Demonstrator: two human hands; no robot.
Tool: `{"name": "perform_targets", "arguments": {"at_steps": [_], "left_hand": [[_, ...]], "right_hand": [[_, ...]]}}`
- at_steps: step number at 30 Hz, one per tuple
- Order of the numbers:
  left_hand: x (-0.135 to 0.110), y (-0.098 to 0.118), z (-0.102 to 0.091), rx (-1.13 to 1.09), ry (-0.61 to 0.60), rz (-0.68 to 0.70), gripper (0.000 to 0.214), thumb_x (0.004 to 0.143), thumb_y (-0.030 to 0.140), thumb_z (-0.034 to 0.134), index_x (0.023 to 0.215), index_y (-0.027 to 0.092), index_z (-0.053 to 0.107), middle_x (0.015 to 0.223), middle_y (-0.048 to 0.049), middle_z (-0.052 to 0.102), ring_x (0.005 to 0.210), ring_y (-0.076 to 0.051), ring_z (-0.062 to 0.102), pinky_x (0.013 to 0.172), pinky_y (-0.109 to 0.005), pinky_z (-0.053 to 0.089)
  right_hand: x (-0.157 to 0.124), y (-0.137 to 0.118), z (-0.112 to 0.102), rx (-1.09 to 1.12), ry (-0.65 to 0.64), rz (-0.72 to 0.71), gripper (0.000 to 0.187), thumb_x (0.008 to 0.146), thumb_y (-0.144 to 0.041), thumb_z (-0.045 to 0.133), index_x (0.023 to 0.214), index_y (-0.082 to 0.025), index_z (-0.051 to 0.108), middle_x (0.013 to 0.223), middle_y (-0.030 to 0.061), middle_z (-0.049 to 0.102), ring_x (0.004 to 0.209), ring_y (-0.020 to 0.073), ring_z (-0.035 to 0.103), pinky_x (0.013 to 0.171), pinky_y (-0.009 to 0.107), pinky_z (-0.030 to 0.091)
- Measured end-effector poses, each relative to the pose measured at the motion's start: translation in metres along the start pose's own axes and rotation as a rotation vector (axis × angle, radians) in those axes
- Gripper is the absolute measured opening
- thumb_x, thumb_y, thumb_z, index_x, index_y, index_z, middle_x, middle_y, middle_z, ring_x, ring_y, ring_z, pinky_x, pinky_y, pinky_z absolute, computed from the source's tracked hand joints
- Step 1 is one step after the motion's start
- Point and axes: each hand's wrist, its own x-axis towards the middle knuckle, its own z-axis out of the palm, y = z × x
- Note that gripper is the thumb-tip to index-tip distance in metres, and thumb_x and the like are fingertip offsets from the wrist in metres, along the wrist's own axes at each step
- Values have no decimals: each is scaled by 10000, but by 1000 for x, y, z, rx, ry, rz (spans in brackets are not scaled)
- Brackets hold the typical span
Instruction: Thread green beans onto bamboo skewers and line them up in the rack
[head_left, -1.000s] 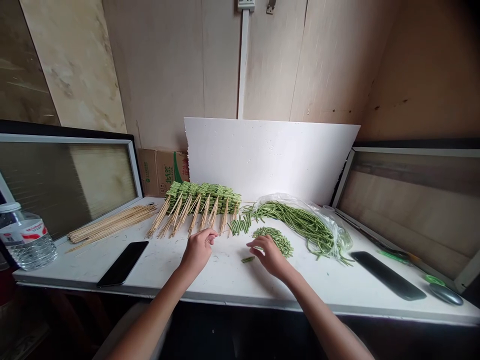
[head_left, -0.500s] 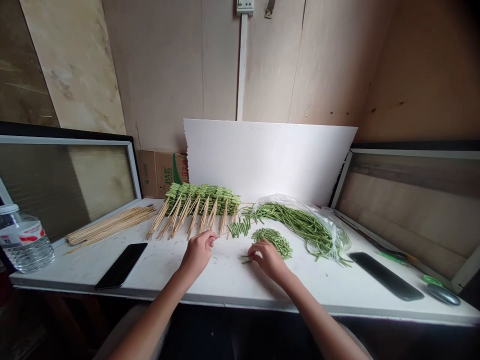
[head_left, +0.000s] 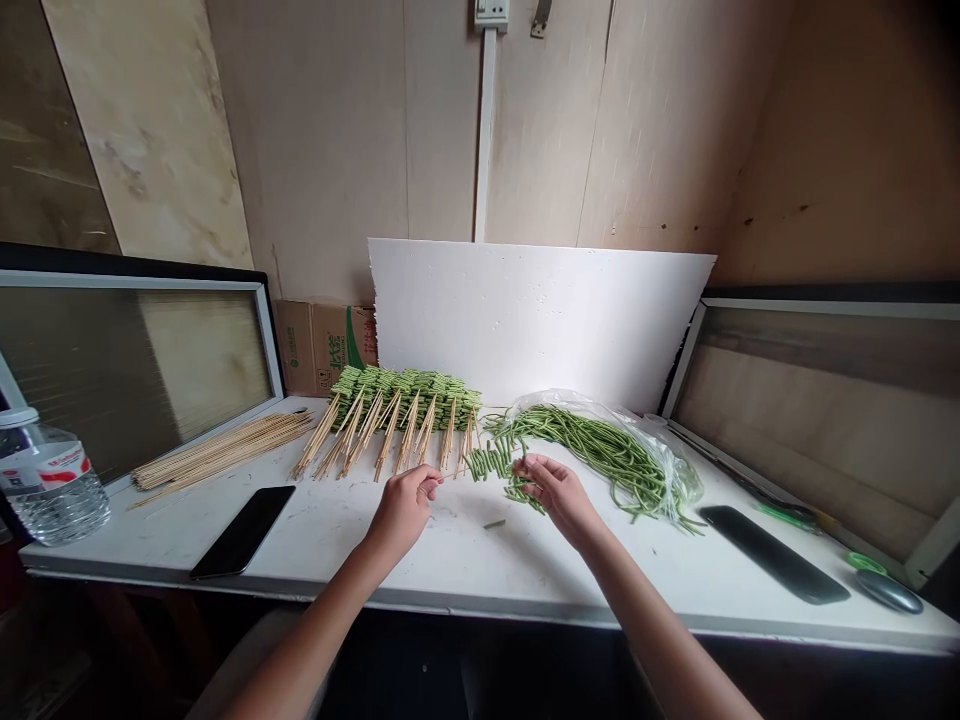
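Note:
My left hand (head_left: 405, 505) is closed on the blunt end of a thin bamboo skewer (head_left: 453, 475). Cut pieces of green long bean (head_left: 491, 462) sit threaded side by side along its far part. At the skewer's tip, my right hand (head_left: 561, 497) pinches a short bean piece (head_left: 519, 452), partly covered by the fingers. Below and behind that hand lies the pile of cut bean pieces (head_left: 517, 492), mostly hidden by it. A single loose piece (head_left: 494, 524) rests on the white table (head_left: 450, 570) between my hands.
Filled bean skewers (head_left: 409, 395) are stacked at the back. Bare skewers (head_left: 225, 450) lie to the left, near a black phone (head_left: 244, 532) and a water bottle (head_left: 52, 485). Long whole beans (head_left: 592, 445) spill from a clear bag; a dark flat object (head_left: 776, 555) lies right.
My right hand has risen from the table beside the pile to the skewer's tip with a bean piece. My left hand and the skewer have shifted slightly right.

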Motion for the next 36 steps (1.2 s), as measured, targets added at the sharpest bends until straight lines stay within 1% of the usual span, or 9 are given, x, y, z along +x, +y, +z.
{"name": "perform_targets", "arguments": {"at_steps": [3, 6, 9, 12, 17, 23, 28, 31, 36], "left_hand": [[0, 0, 1, -19, -10, 3, 280, 922, 87, 468, 871, 183, 726, 658, -6, 654, 626, -155, 617, 640, -241, 472], [-1, 0, 2, -41, -28, 7, 281, 928, 89, 463, 875, 185, 722, 666, -1, 646, 625, -147, 612, 637, -229, 467], [-2, 1, 4, -50, -42, 5, 275, 924, 80, 471, 864, 184, 718, 665, 1, 641, 630, -146, 608, 636, -223, 460], [-3, 1, 4, -44, -48, 12, 276, 916, 66, 475, 860, 182, 720, 667, -1, 647, 634, -146, 603, 640, -225, 460], [-3, 0, 4, -33, -41, 13, 281, 915, 72, 473, 852, 187, 722, 674, -7, 654, 636, -151, 612, 610, -221, 456], [-4, 1, 4, -39, -44, 18, 288, 890, 38, 478, 858, 192, 719, 682, -8, 660, 651, -153, 637, 632, -225, 489], [-4, 1, 2, 4, -37, 38, 341, 832, -42, 468, 863, 196, 711, 706, -8, 677, 684, -151, 665, 648, -216, 504], [-3, 2, 1, 29, -32, 47, 370, 796, -80, 466, 863, 195, 705, 725, -11, 696, 697, -152, 676, 651, -213, 512], [-4, 4, 0, 44, -18, 56, 398, 762, -107, 457, 861, 193, 700, 745, -14, 713, 713, -153, 690, 658, -212, 524]], "right_hand": [[-1, 0, 2, 65, 20, 5, 400, 726, -557, 868, 915, -213, 789, 1081, 111, 785, 986, 255, 735, 764, 323, 607], [0, 3, 1, 85, 46, 7, 401, 712, -539, 881, 927, -211, 795, 1083, 121, 793, 1002, 278, 745, 754, 344, 629], [2, 5, 0, 106, 69, 25, 389, 694, -521, 897, 917, -218, 801, 1068, 114, 800, 995, 276, 748, 721, 334, 633], [2, 5, -1, 116, 67, 27, 388, 699, -512, 896, 937, -218, 805, 1096, 115, 797, 1007, 269, 746, 705, 317, 629], [0, 3, 0, 77, 53, 6, 384, 718, -524, 879, 943, -221, 804, 1121, 121, 793, 1030, 289, 741, 698, 335, 627], [1, 5, -1, 42, 60, 0, 396, 711, -553, 876, 915, -222, 801, 1120, 123, 792, 1057, 285, 729, 716, 323, 609], [-1, 3, 4, 32, 112, -9, 368, 696, -537, 890, 885, -232, 811, 1075, 105, 800, 1062, 275, 723, 741, 315, 575], [-4, 0, 8, 5, 150, -36, 361, 690, -535, 893, 880, -237, 821, 1040, 98, 807, 1077, 287, 715, 720, 310, 549], [-5, 0, 10, -33, 188, -98, 359, 700, -518, 893, 894, -223, 831, 1007, 112, 810, 1077, 314, 708, 686, 316, 520]]}}
